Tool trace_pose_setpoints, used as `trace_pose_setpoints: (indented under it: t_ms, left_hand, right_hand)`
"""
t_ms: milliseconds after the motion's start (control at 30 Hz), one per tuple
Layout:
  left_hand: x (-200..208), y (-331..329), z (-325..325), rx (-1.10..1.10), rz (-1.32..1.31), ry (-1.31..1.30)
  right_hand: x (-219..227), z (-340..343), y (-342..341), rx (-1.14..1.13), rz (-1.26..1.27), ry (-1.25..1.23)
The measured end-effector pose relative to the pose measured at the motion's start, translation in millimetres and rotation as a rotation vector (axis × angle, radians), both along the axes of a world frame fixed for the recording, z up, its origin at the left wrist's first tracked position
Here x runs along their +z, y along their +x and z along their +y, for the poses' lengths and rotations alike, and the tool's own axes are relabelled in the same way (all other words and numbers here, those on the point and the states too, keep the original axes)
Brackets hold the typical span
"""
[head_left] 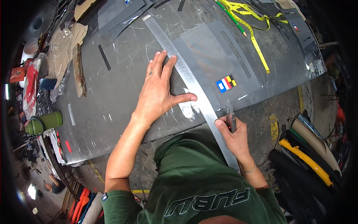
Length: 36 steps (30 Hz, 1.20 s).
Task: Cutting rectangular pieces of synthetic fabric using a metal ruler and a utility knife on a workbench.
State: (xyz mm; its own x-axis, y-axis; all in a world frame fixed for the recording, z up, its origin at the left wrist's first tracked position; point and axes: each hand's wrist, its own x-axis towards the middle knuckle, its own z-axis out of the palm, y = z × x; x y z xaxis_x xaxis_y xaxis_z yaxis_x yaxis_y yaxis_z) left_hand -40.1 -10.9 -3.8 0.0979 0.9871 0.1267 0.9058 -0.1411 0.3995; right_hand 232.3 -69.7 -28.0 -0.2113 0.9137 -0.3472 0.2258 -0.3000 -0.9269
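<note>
Left hand lies spread wide, touching the metal ruler — right hand is curled around a utility knife.

Busy edges around the counter

A yellow measuring tape loops at far right beside a green pencil. A rough wooden stick lies far left, a green cylinder at the left edge. Near right is a yellow roll.

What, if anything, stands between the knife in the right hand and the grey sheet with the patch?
Nothing visible does. The right hand holds the knife near the lower edge of the grey sheet; the metal ruler lies along the sheet's left side.
</note>
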Motion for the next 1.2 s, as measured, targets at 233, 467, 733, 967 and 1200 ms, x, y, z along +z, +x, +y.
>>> trace_pose_setpoints:
  t_ms: [233, 467, 733, 967, 1200]
  left_hand:
    - [-3.1, -1.5, -1.2, -0.007, -0.001, 0.008]
    - [-3.5, -1.9, -0.3, -0.018, -0.001, 0.001]
    - [-0.2, -0.7, 1.4, -0.025, 0.015, -0.008]
    - [1.5, 0.9, 2.1, -0.017, 0.015, -0.029]
    - [1.5, 0.7, 2.5, -0.019, 0.013, -0.032]
  right_hand:
    - [5.4, -0.2, -1.2, 0.003, -0.010, -0.023]
    - [4.0, -1.5, -1.8, -0.008, -0.012, 0.001]
    - [3.6, -2.3, -2.2, -0.025, -0.004, -0.015]
    - [3.4, -2.4, -1.5, -0.016, -0.005, -0.023]
    - [4.5, -1.8, -1.6, -0.016, -0.005, -0.011]
